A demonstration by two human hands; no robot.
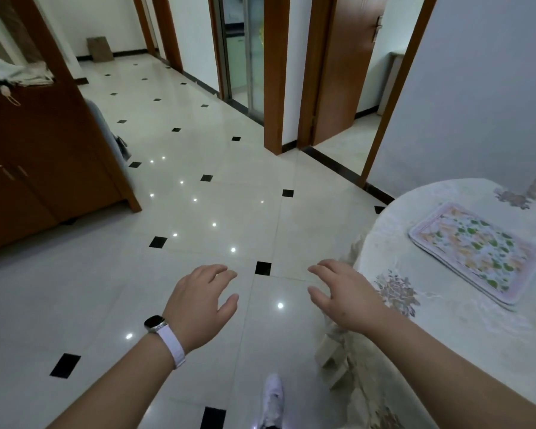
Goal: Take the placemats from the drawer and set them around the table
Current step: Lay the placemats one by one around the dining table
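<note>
With both the left hand (200, 300) and right hand (342, 297) empty, fingers spread over the floor, and placemats (474, 250) stacked near the worktop (446, 335) edge, the setting-out step seems pending: next, lift one and place it.

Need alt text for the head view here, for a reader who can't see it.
Both hands, left hand and right hand, hover open and empty over a glossy tiled floor. At right, floral placemats lie stacked on a round table with a pale cloth; a wooden cabinet stands at left.
</note>
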